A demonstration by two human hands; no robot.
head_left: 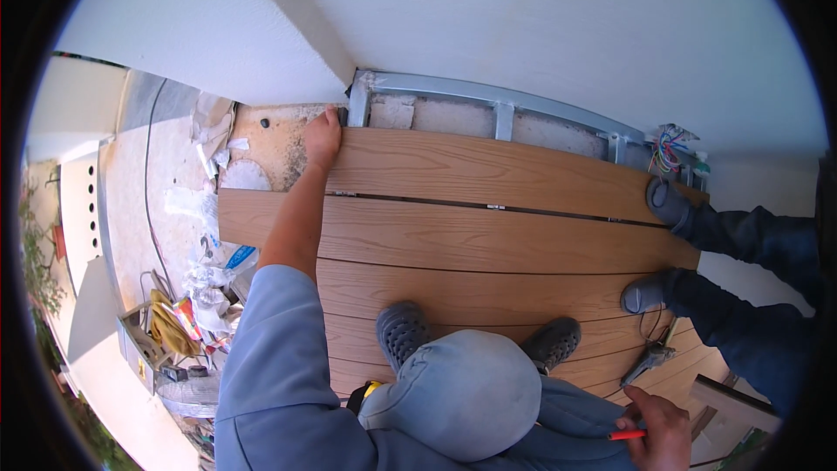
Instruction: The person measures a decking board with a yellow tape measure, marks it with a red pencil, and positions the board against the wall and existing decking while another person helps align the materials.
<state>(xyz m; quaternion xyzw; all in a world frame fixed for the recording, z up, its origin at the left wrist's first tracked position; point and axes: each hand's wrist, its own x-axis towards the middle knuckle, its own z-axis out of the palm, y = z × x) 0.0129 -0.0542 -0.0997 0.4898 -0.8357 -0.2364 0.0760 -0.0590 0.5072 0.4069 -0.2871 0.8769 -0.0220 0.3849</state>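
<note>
My left hand (323, 137) reaches forward to the left end of the farthest wood-grain deck board (436, 160), beside the metal frame (359, 105). Its fingers are closed at that corner, against a small dark piece (343, 116); what exactly they grip is partly hidden. At the lower right, my right hand (660, 430) holds a thin red pencil (626, 434) between thumb and fingers. A dark gap with small metal clips (496, 207) runs between the farthest board and the second board (418, 227), which juts out farther left.
Another person's feet in grey shoes (643, 294) stand on the boards at right. Near them lies a power tool (649, 360) with a cord. Colourful wires (670, 150) poke out by the wall. Plastic wrap, rags (170, 324) and a toolbox (137, 349) clutter the left floor.
</note>
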